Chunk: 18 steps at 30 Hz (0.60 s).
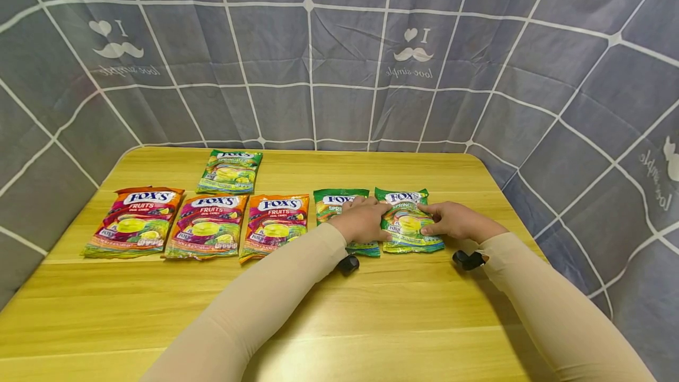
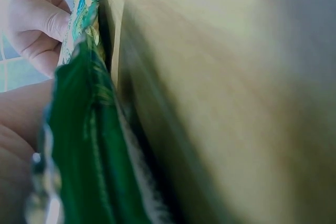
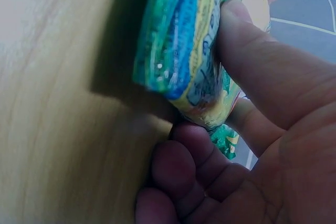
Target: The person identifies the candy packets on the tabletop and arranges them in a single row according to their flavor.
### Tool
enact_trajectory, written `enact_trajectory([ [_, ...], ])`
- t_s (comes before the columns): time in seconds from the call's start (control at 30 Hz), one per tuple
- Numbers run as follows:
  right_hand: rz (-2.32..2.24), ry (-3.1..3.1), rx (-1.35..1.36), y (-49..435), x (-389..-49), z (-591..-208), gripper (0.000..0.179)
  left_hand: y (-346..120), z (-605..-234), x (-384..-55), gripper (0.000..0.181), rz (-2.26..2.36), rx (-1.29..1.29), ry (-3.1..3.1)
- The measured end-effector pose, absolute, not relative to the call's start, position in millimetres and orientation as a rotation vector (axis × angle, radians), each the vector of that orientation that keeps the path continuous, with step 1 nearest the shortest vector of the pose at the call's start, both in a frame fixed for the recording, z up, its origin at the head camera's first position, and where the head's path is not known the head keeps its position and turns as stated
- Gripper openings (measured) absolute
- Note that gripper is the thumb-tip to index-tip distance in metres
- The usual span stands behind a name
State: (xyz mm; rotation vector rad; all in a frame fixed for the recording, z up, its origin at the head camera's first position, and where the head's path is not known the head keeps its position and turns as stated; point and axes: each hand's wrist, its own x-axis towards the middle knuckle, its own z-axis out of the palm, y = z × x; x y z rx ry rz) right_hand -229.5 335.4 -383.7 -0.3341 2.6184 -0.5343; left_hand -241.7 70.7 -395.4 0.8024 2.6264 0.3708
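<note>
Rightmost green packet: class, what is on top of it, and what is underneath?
The right hand rests its thumb on the packet; the left hand overlaps its left edge. The table shows around it, but whatever lies directly underneath is covered.

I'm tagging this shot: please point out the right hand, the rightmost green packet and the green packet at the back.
Right hand (image 1: 460, 220): head view, back of the hand.
Rightmost green packet (image 1: 408, 224): head view, printed front.
Green packet at the back (image 1: 228, 173): head view, printed front.
</note>
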Motion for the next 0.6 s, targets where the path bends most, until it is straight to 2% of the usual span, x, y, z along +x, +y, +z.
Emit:
enact_trajectory([
  [0.6, -0.542, 2.612, -0.333, 335.3, -229.9, -385.0, 0.081, 70.9, -396.7, -242.3, 0.08, 0.381, 0.805, 2.617],
])
